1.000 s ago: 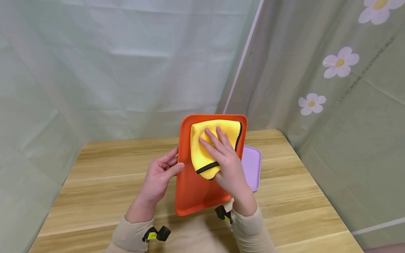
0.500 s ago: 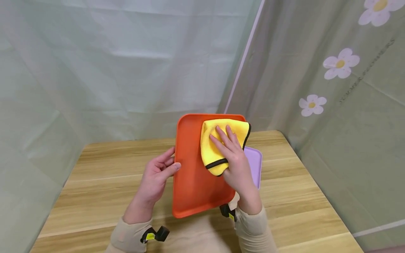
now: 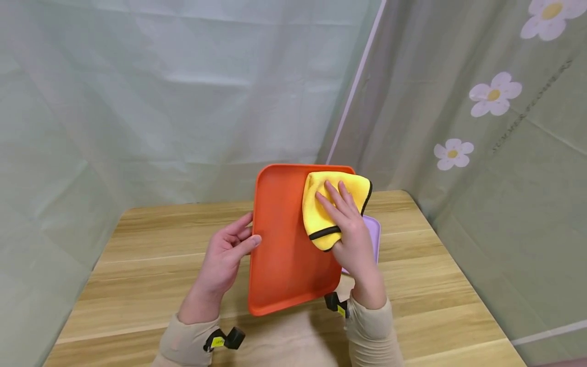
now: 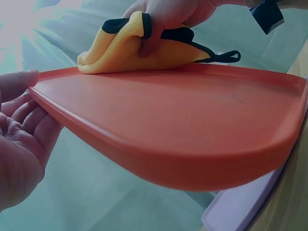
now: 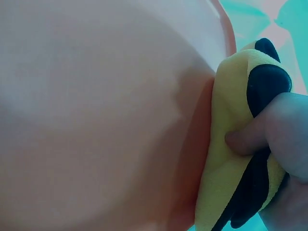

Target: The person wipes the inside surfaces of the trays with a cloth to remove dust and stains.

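Note:
An orange rectangular tray (image 3: 284, 255) is held up at a tilt above the table. My left hand (image 3: 224, 257) pinches its left edge, thumb on the front and fingers behind, as the left wrist view confirms. Against the tray's upper right part, my right hand (image 3: 349, 224) presses a folded yellow cloth (image 3: 315, 214) with black trim. Its fingers lie spread over the cloth. In the right wrist view the thumb (image 5: 245, 142) grips the cloth's lower fold. The cloth overlaps the tray's right rim. Part of the cloth is hidden under the hand.
A light purple tray (image 3: 373, 237) lies on the wooden table (image 3: 426, 285) behind the orange one, partly covered by it and my right hand. Pale curtains (image 3: 206, 102) enclose the table at the back and sides, with white flowers (image 3: 495, 94) on the right one.
My right hand has slid the yellow cloth rightward across the orange tray, from near its upper middle to its right rim. The left hand and the tray have shifted slightly left.

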The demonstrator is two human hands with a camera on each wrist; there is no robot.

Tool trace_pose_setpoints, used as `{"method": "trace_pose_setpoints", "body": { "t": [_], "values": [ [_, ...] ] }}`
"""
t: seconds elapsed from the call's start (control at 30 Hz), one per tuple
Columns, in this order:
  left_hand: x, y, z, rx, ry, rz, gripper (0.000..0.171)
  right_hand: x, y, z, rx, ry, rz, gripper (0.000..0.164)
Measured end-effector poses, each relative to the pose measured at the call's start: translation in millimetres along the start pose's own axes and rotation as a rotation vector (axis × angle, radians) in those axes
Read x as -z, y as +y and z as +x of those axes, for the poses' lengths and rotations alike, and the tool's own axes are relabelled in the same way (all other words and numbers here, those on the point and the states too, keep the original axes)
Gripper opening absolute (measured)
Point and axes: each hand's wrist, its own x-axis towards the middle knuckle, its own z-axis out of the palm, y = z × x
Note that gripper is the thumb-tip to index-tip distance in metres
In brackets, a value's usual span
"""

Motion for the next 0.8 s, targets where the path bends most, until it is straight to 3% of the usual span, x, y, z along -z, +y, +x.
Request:
{"method": "trace_pose_setpoints", "body": {
  "t": [0.47,0.8],
  "values": [
    [0.6,-0.9,2.5,0.016,0.007,0.000,0.056,4.4,0.7,0.9,-0.038,-0.015,-0.012,0.065],
    [1.2,-2.3,1.5,0.015,-0.002,0.002,0.057,8.6,1.3,-0.5,-0.077,-0.013,-0.016,0.077]
  ]
}}
